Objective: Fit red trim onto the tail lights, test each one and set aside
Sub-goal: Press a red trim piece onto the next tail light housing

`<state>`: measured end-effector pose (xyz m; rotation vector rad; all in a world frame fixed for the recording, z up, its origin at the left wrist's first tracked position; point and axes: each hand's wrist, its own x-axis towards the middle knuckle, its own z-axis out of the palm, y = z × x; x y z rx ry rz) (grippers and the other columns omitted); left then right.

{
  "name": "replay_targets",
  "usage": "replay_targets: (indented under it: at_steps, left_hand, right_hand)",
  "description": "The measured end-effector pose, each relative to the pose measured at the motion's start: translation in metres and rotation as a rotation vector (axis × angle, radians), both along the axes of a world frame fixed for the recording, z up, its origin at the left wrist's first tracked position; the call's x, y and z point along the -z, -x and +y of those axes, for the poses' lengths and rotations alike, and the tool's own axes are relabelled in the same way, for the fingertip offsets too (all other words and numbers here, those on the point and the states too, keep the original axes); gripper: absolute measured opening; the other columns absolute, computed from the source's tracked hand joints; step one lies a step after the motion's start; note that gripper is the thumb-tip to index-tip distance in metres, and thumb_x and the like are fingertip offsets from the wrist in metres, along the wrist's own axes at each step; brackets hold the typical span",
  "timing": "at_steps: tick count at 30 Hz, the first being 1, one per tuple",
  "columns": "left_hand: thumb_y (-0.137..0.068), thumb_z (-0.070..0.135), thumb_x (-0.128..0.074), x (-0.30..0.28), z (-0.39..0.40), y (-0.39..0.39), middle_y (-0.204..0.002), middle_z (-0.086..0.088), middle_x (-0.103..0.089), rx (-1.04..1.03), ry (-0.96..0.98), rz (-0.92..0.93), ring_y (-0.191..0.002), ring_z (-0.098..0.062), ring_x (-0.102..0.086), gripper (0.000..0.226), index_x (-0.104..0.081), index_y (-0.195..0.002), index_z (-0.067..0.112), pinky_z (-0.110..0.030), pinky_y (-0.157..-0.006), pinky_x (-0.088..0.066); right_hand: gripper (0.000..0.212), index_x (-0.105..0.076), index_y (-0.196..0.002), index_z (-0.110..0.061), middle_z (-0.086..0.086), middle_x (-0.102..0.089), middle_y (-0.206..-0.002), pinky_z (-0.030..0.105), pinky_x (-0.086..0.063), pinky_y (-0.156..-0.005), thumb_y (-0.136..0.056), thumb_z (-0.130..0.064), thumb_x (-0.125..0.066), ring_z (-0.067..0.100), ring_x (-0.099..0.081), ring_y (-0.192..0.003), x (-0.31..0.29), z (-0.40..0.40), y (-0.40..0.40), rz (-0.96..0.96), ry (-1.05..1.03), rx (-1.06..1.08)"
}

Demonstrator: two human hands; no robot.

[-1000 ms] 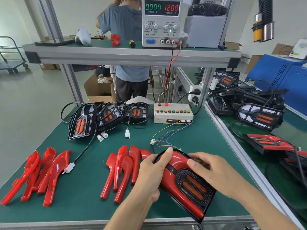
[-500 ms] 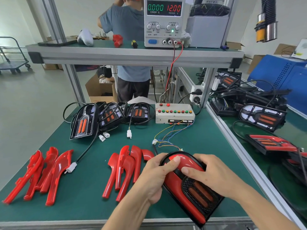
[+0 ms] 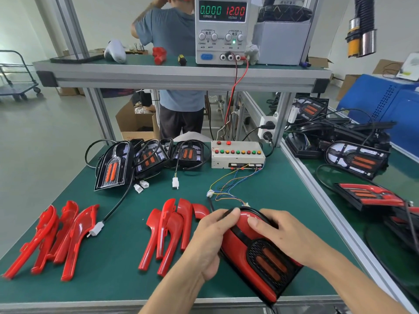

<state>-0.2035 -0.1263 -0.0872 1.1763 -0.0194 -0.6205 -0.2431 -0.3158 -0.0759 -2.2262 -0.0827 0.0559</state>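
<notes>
A black tail light (image 3: 263,261) with red trim fitted on it lies tilted at the front of the green mat. My left hand (image 3: 210,241) grips its left edge, thumb on the red top. My right hand (image 3: 285,236) presses down on its upper right side with the fingers on the trim. Loose red trim pieces lie in one pile (image 3: 170,232) just left of my hands and another pile (image 3: 52,236) at the far left. Three untrimmed tail lights (image 3: 113,166) with cables stand at the back left.
A beige test box (image 3: 237,155) with coloured buttons sits behind, its thin wires (image 3: 229,186) running toward the lamp. The power supply (image 3: 223,30) on the shelf reads 0.000 and 12.00. More lamps (image 3: 356,159) lie on the right bench. A person stands behind the shelf.
My right hand has slid up from the lamp's lens area onto its rounded red top. The lamp has shifted slightly. My left hand has kept its grip.
</notes>
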Motion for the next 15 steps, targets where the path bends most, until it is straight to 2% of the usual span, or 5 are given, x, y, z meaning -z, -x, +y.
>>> replay_targets:
  at_steps: [2, 5, 8, 11, 15]
  left_hand:
    - [-0.09, 0.028, -0.074, 0.0001, -0.0018, -0.0006, -0.119, -0.033, -0.066, -0.031, -0.008, -0.01, -0.095, -0.033, -0.067, 0.037, -0.07, -0.108, -0.004, -0.044, -0.093, -0.049]
    - [-0.092, 0.021, -0.071, 0.0011, -0.0029, -0.002, -0.114, -0.033, -0.069, -0.044, 0.009, -0.002, -0.09, -0.033, -0.069, 0.031, -0.071, -0.106, -0.007, -0.044, -0.09, -0.051]
    - [-0.089, 0.019, -0.074, 0.0012, -0.0035, -0.0016, -0.113, -0.033, -0.069, -0.071, 0.025, 0.001, -0.091, -0.034, -0.068, 0.032, -0.071, -0.106, -0.007, -0.047, -0.093, -0.051]
    - [-0.088, 0.019, -0.076, 0.0026, -0.0052, 0.0001, -0.112, -0.033, -0.07, -0.086, 0.038, 0.0, -0.093, -0.035, -0.068, 0.031, -0.072, -0.106, -0.006, -0.052, -0.098, -0.051]
    - [-0.091, 0.016, -0.071, 0.0051, -0.0065, -0.0003, -0.108, -0.031, -0.072, -0.095, 0.035, 0.012, -0.089, -0.035, -0.07, 0.024, -0.074, -0.103, -0.005, -0.048, -0.093, -0.055]
  right_hand:
    - [0.039, -0.063, -0.079, -0.038, -0.02, -0.06, -0.068, 0.019, -0.039, -0.064, -0.089, -0.073, -0.048, -0.002, -0.053, -0.063, -0.0001, 0.0015, -0.001, 0.008, 0.0, 0.003]
    - [0.047, -0.062, -0.078, -0.028, -0.017, -0.056, -0.066, 0.017, -0.04, -0.06, -0.088, -0.073, -0.052, 0.002, -0.051, -0.061, -0.0005, 0.0008, -0.0012, 0.017, -0.032, -0.001]
    - [0.047, -0.062, -0.075, -0.027, -0.017, -0.053, -0.064, 0.015, -0.038, -0.057, -0.089, -0.071, -0.056, 0.003, -0.048, -0.059, -0.0032, 0.0008, 0.0006, 0.007, -0.05, -0.013]
    - [0.053, -0.064, -0.078, -0.019, -0.014, -0.053, -0.064, 0.02, -0.039, -0.057, -0.088, -0.071, -0.058, 0.005, -0.049, -0.059, -0.0024, -0.0001, 0.001, 0.025, -0.078, 0.001]
    - [0.063, -0.063, -0.077, -0.011, -0.011, -0.053, -0.063, 0.021, -0.039, -0.055, -0.084, -0.074, -0.06, 0.008, -0.048, -0.057, -0.0026, 0.0011, 0.0021, 0.032, -0.11, 0.022]
